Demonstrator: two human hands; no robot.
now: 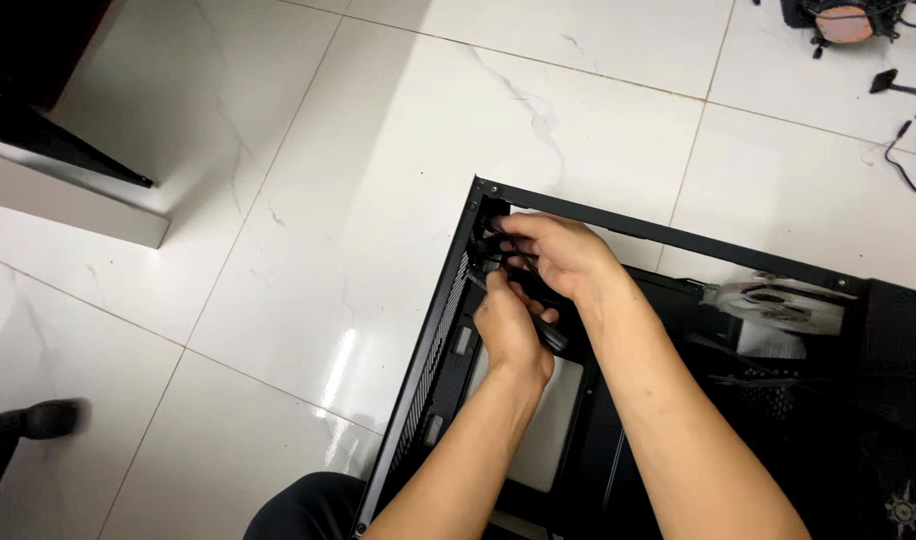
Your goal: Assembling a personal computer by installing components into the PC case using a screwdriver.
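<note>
A black open computer case (433, 330) lies on its side on the white tiled floor. Both my hands work inside its upper left corner. My right hand (558, 255) grips a small black part with black cables at that corner, fingers curled. My left hand (508, 330) sits just below it, closed around a dark handle that looks like a screwdriver (550, 335), its tip hidden behind my fingers. My forearms cover much of the case's interior.
A fan (778, 300) shows inside the case at right. A cooler with a copper base (844, 20) and black cables (913, 150) lie on the floor at top right. A dark panel (48, 135) leans at top left. A black chair foot (18, 430) is at lower left.
</note>
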